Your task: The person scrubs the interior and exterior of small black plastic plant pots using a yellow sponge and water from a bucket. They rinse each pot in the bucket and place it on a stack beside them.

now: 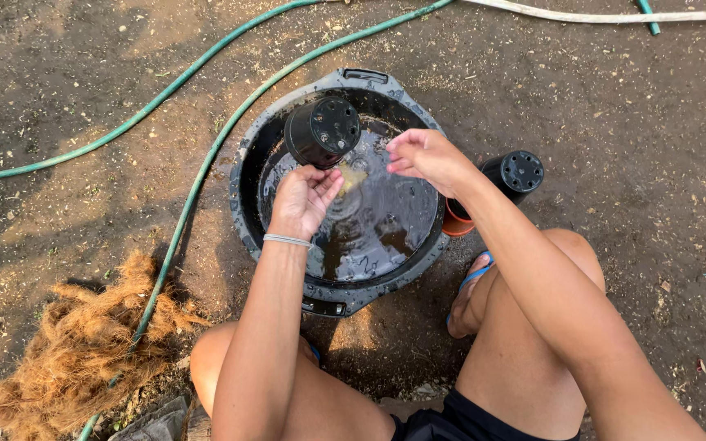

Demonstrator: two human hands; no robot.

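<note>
My left hand (pixel 302 200) grips the rim of a small black plastic plant pot (pixel 323 131), held tilted over a black tub (pixel 248 155) of water (pixel 382 220); the pot's holed bottom faces the camera. A yellowish scrap (pixel 353 176) shows in the water just right of that hand. My right hand (pixel 422 153) hovers over the tub's right side, fingers loosely curled and apart, with nothing visible in it. I squat with both knees behind the tub.
A stack of pots, black on top (pixel 516 173) and orange below (pixel 454 224), lies on the ground right of the tub. Green hoses (pixel 206 163) cross the dirt at left and top. A heap of brown coconut fibre (pixel 83 343) lies bottom left.
</note>
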